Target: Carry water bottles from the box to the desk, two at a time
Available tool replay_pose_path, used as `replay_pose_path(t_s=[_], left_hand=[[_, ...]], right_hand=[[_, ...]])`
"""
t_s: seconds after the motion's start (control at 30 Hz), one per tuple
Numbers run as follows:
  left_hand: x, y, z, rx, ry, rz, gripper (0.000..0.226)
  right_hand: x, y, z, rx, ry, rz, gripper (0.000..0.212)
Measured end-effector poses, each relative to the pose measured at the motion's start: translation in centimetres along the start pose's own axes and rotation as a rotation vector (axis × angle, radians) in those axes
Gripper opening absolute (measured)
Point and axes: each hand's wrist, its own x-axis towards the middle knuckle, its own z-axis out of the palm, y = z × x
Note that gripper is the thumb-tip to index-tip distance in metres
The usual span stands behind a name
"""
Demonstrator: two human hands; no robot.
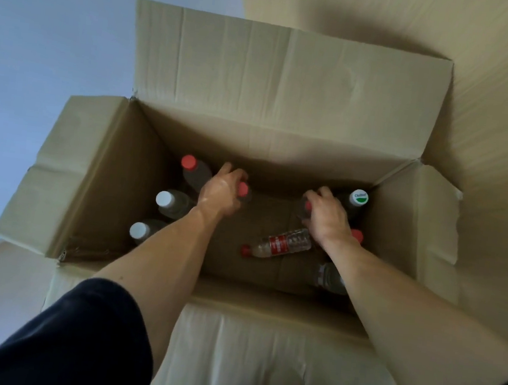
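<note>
Reaching into the cardboard box (96,174), each hand's grip clamped round a red-capped bottle: left hand (219,193), right hand (327,216).

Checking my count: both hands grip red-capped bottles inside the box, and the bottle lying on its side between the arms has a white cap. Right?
Not quite: in the head view the lying bottle has a red cap. Left hand and right hand do grip red-capped bottles inside the box.

Plain indoor room, likely a home or office, pale bluish wall (42,41) rising left of the open cardboard box (290,85), light wood-toned floor (495,93) stretching behind it
</note>
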Motion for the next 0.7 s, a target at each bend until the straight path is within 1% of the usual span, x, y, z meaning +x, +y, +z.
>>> replay_pose_path(t_s=[0.1,0.17,0.23,0.3,0.43,0.53,0.63,0.7], left_hand=[[-0.4,-0.6,1.1,-0.013,-0.075,0.006,0.058],[-0.6,-0.6,1.7,-0.013,-0.123,0.019,0.064],[-0.5,-0.2,2.1,0.005,-0.142,0.048,0.065],[-0.2,0.1,2.2,0.030,-0.138,0.063,0.063],[0.2,0.1,2.2,0.059,-0.116,0.028,0.070],[0.4,0.0,2.4,0.080,-0.110,0.034,0.075],[0.6,-0.4,2.9,0.080,-0.094,0.004,0.068],[0.7,-0.9,3.1,0.072,-0.070,-0.023,0.064]], right_hand=[[0.1,-0.1,0.6,0.035,-0.009,-0.011,0.054],[0.2,-0.1,1.2,0.055,-0.016,-0.013,0.052],[0.3,-0.1,1.7,0.060,-0.023,-0.018,0.050],[0.5,-0.1,2.1,0.066,-0.030,-0.038,0.049],[1.0,-0.3,2.3,0.147,-0.047,-0.050,0.048],[1.3,-0.1,2.3,0.160,-0.044,-0.016,0.058],[1.6,0.2,2.4,0.163,-0.072,-0.014,0.070],[1.8,0.3,2.7,0.175,-0.082,-0.010,0.069]])
